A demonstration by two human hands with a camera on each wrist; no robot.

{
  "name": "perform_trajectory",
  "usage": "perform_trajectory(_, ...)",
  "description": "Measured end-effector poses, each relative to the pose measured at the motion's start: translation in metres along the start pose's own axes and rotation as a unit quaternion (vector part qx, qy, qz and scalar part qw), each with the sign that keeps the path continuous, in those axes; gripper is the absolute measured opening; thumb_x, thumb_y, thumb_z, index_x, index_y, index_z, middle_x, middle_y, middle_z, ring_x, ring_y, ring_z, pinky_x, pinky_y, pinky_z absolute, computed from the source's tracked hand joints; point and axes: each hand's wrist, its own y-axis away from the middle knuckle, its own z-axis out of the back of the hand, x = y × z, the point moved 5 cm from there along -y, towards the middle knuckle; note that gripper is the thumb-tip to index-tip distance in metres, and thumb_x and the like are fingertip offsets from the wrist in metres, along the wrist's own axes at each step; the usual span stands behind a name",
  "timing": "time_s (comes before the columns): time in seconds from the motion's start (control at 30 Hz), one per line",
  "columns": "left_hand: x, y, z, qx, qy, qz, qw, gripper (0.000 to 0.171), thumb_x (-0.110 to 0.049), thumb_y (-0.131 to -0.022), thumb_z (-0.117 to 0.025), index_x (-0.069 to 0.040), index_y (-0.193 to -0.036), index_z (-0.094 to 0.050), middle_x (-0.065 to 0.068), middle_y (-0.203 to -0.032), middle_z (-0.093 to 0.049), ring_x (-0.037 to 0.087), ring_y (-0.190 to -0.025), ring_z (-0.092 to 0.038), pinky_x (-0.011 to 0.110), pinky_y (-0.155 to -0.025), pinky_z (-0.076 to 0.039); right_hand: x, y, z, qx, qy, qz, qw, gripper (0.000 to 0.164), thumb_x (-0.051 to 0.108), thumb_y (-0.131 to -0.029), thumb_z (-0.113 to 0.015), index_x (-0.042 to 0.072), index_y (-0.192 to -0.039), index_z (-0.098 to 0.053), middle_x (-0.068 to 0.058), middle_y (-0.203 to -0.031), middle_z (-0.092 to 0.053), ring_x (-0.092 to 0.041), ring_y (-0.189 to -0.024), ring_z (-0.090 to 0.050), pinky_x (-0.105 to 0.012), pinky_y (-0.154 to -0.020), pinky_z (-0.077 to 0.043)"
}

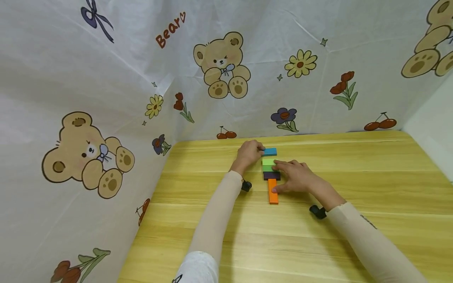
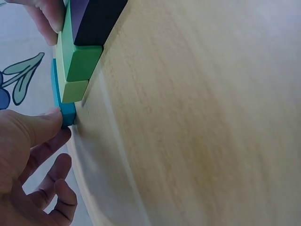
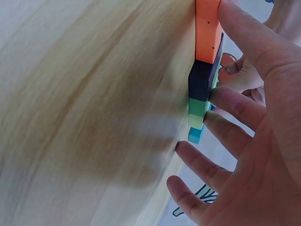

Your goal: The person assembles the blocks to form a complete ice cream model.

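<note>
At the far end of the row, my left hand (image 1: 250, 152) pinches the left end of a flat blue block (image 1: 270, 151) between thumb and forefinger. The left wrist view shows the thumb against the end of the blue block (image 2: 68, 113). Nearer me lie a light green block (image 1: 267, 161), a green block (image 1: 267, 168) and a dark purple block (image 1: 271, 176), side by side and touching. An orange block (image 1: 273, 198) runs lengthwise toward me from the dark one. With fingers spread, my right hand (image 1: 298, 177) rests its thumb on the orange block and its fingertips at the green blocks.
The blocks lie on a wood-grain table (image 1: 318, 251). Behind and left of it hangs a white cloth (image 1: 262, 23) printed with bears and flowers. Small black devices sit at the left wrist (image 1: 246, 185) and the right wrist (image 1: 317, 212).
</note>
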Motion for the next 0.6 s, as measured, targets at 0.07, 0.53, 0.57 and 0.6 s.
perform_trajectory(0.07, 0.0003, 0.0018, -0.0001, 0.006, -0.001, 0.002, 1.0000, 0.023, -0.025, -0.107, -0.070, -0.020, -0.127, -0.081, -0.003, -0.133, -0.077, 0.020, -0.122, -0.071, 0.040, -0.106, -0.058, 0.0002, 0.0004, 0.0002, 0.000, 0.001, 0.001, 1.000, 0.091, 0.070, -0.082, -0.084, 0.019, -0.154, -0.061, -0.011, -0.173, -0.043, -0.052, -0.147, -0.046, -0.072, -0.111, -0.034)
perform_trajectory(0.53, 0.0037, 0.0050, -0.0007, 0.034, 0.018, -0.003, 0.9993, 0.022, -0.027, -0.105, -0.073, -0.021, -0.123, -0.083, -0.003, -0.131, -0.077, 0.018, -0.118, -0.071, 0.039, -0.105, -0.058, -0.0007, -0.0008, 0.0015, 0.004, -0.003, -0.002, 1.000, 0.092, 0.069, -0.083, -0.083, 0.017, -0.155, -0.060, -0.013, -0.174, -0.041, -0.052, -0.147, -0.045, -0.075, -0.113, -0.031)
perform_trajectory(0.57, 0.0043, 0.0052, -0.0008, 0.037, 0.016, -0.002, 0.9992, 0.022, -0.027, -0.105, -0.073, -0.021, -0.123, -0.083, -0.004, -0.132, -0.077, 0.018, -0.118, -0.071, 0.039, -0.105, -0.058, -0.0004, -0.0007, 0.0012, 0.005, -0.005, -0.002, 1.000, 0.091, 0.069, -0.083, -0.084, 0.018, -0.155, -0.060, -0.013, -0.174, -0.041, -0.052, -0.147, -0.045, -0.075, -0.113, -0.031)
perform_trajectory(0.6, 0.0049, 0.0052, -0.0012, 0.038, 0.012, -0.001, 0.9992, 0.022, -0.028, -0.105, -0.072, -0.022, -0.123, -0.083, -0.005, -0.132, -0.077, 0.017, -0.120, -0.071, 0.039, -0.106, -0.057, -0.0004, -0.0007, 0.0009, 0.005, -0.005, -0.002, 1.000, 0.091, 0.069, -0.083, -0.084, 0.018, -0.155, -0.060, -0.012, -0.174, -0.041, -0.052, -0.147, -0.045, -0.075, -0.114, -0.031)
